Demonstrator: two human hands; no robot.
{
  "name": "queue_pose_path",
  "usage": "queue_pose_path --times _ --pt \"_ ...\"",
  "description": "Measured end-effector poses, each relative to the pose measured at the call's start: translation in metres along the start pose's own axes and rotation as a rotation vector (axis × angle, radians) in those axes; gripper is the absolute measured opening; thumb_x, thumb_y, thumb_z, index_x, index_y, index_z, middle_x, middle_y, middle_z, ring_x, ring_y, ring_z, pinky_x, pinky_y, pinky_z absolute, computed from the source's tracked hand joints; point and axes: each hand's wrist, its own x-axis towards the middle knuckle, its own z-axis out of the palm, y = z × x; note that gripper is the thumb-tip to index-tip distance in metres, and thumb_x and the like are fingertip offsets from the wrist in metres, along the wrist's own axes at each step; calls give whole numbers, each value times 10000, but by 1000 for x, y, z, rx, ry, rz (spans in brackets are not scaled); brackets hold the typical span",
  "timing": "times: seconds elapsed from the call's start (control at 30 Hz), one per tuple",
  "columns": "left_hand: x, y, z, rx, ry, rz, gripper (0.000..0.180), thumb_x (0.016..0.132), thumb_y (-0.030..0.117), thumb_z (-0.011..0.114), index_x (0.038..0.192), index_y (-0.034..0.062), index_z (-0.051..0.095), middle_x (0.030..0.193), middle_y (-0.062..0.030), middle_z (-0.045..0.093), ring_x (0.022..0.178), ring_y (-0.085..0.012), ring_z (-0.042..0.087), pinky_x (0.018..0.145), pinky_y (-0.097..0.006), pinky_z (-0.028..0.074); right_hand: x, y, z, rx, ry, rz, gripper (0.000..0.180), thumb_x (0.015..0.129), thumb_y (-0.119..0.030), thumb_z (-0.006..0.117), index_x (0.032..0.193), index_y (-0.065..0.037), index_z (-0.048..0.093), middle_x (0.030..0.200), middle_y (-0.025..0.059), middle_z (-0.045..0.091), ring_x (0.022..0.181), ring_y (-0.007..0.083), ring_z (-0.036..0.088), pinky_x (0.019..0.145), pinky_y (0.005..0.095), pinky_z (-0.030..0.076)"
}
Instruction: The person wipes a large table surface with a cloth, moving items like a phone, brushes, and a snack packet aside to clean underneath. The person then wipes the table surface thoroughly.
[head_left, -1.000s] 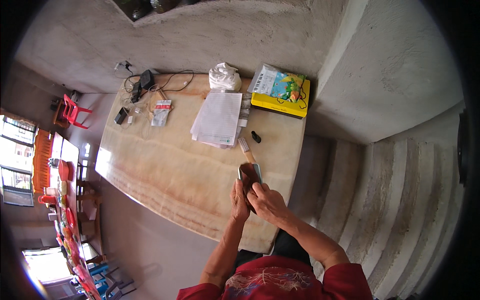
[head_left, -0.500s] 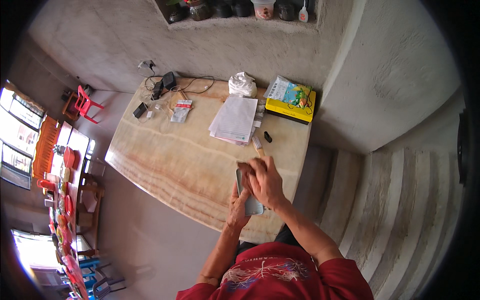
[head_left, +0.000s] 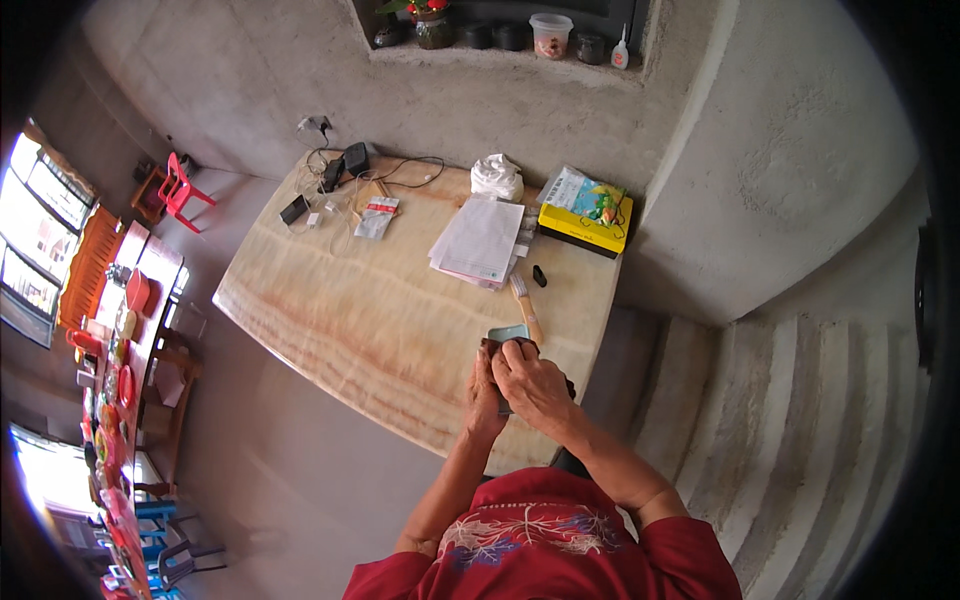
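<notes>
Over the near right part of the table, my left hand [head_left: 484,396] grips a long, shallow, pale blue-grey case [head_left: 509,333] by its side. Its far end pokes out beyond my fingers, while most of the rest is covered by my hands. My right hand [head_left: 532,378] is closed on a dark brown cloth [head_left: 490,345], pressed against the case. Just past my right fingers lies a flat brush [head_left: 527,308] with a wooden handle and pale bristles. A small black object [head_left: 540,275] rests beside the bristles; its kind is unclear.
The marble-patterned table [head_left: 330,270] carries stacked papers [head_left: 478,240], a white crumpled bundle [head_left: 496,177], a yellow box [head_left: 585,225], a small packet [head_left: 377,217] and tangled cables with black adapters [head_left: 356,157]. Concrete steps [head_left: 760,400] are on the right. A red chair [head_left: 180,192] stands far left.
My right hand has moved down along the case with the cloth, uncovering the case's far end. The brush handle now shows in full. The whole view has shifted slightly.
</notes>
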Motion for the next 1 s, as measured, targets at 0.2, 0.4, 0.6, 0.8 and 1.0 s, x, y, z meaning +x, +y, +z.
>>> queue_pose_path --times 0.2,0.4,0.6,0.8,1.0 --pt "-14 13 11 34 0 -7 472 941 513 443 1128 87 524 969 -89 600 805 -227 614 707 -402 537 -49 -7 -39 578 -117 -95 246 746 -23 635 990 -44 608 934 93 524 884 233 593 667 313 541" --pt "-19 23 13 -173 42 -41 259 925 186 570 1177 161 512 933 -5 614 784 -130 625 636 -296 548 -28 19 -61 1193 143 417 174 885 -57 553 1045 -49 620 937 123 554 918 280 580 812 329 464" --pt "-20 14 27 -152 -34 112 318 940 154 515 1250 155 444 1088 -46 586 941 -175 611 751 -358 550 -1 -8 -26 459 284 292 290 855 -104 613 1133 -30 572 1014 130 498 856 303 599 721 347 513" --pt "-9 19 -20 -229 86 8 300 926 277 543 1132 62 507 985 -118 619 847 -264 627 725 -422 546 -51 -35 -8 605 123 287 306 846 -113 619 1135 -22 571 957 136 515 818 316 613 644 406 522" --pt "-5 32 -5 -232 353 -39 398 939 440 484 1122 89 529 954 -90 631 864 -252 606 729 -482 509 -75 -28 -27 838 147 145 282 806 -16 624 1087 -24 590 956 141 574 843 306 614 729 362 500"
